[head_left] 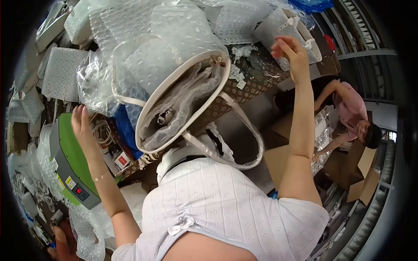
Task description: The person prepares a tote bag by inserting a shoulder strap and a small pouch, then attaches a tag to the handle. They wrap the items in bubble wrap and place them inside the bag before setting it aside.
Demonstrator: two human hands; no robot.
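A large white handbag (183,102) stands open in front of my body, with clear plastic inside it and its two handles hanging to either side. My left hand (82,125) is raised beside a green and grey machine (72,161), fingers stretched, holding nothing. At the upper right my right hand (289,50) is lifted with bent fingers near a second white bag (278,30); whether its fingertips pinch anything is too small to tell. Neither hand touches the open handbag.
Bubble wrap (174,26) covers the back of the patterned table. Wrapped bags (65,74) are piled at the left. Paper scraps (237,76) lie right of the handbag. A co-worker (348,104) leans over cardboard boxes (352,169) at the right; another person (65,239) is at the lower left.
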